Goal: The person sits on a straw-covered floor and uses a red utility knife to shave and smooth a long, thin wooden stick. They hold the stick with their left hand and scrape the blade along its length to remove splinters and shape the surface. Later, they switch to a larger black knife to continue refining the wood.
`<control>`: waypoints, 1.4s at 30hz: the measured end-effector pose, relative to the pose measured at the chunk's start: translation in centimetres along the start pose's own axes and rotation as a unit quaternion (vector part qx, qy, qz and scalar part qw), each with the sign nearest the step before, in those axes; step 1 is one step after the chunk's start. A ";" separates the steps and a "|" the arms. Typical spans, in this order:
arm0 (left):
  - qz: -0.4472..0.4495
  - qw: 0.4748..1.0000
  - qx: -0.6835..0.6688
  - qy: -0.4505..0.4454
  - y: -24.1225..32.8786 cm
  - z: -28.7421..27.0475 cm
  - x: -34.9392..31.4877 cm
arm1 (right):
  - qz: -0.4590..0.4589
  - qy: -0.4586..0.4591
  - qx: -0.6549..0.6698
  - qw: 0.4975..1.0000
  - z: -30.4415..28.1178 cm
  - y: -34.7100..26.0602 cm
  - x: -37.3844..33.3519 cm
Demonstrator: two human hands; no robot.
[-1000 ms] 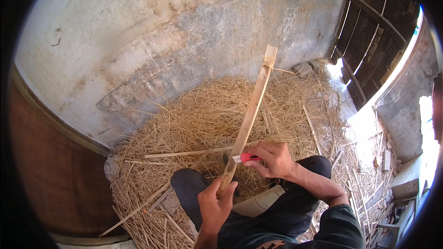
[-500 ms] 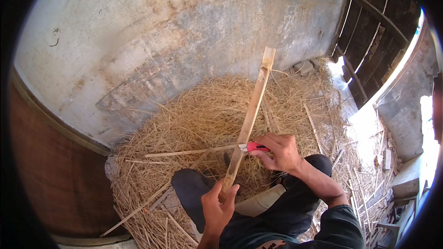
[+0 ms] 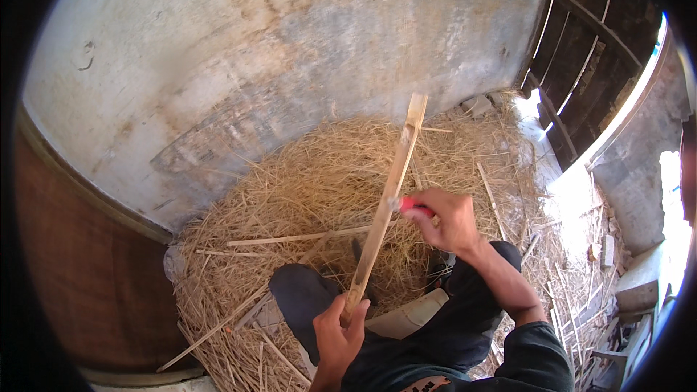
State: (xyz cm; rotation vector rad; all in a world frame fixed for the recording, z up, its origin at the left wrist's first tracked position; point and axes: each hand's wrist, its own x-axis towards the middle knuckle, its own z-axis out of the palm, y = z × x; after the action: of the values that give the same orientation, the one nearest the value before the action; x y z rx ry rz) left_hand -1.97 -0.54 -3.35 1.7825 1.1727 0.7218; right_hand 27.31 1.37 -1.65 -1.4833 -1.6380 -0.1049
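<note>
A long split bamboo strip (image 3: 396, 174) slants away from my lap, its far end raised in front of the wall. Near its lower end, my left hand (image 3: 338, 335) is closed around it, thumb and fingers on either side. My right hand (image 3: 451, 222) grips a red utility knife (image 3: 417, 207). The knife's tip is at the strip's right edge, about halfway along; motion blurs it, so I cannot tell how deep the blade sits. A notched node (image 3: 412, 125) shows near the strip's far end. My legs are bent beneath the work.
Loose shavings (image 3: 305, 174) cover the floor around me, with several thin strips (image 3: 290, 239) lying among them. A stained wall (image 3: 290, 65) stands ahead. To the left is a brown panel (image 3: 94, 261); at the far right, a dark slatted door (image 3: 588, 51).
My right hand and the knife have moved forward along the bamboo strip, away from me. The strip's far end has dropped slightly, and my left hand has shifted a little toward me.
</note>
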 end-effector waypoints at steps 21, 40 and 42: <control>-0.050 0.997 -0.036 -0.038 -1.4 -0.5 -2.3 | 0.206 0.008 0.140 0.968 -2.5 2.9 2.0; -0.097 0.988 -0.118 -0.024 -3.4 -3.6 1.0 | 0.176 -0.232 -0.015 0.956 -0.1 6.0 -0.6; -0.067 0.989 -0.132 -0.013 -3.7 -4.0 1.5 | 0.150 -0.293 -0.067 0.942 1.9 7.8 -1.4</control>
State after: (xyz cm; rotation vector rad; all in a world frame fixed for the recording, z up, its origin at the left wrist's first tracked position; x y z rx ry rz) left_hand -6.23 2.95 -4.73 1.4755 1.1119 0.7364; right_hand 32.64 3.61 -7.43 -1.9803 -1.8562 0.4432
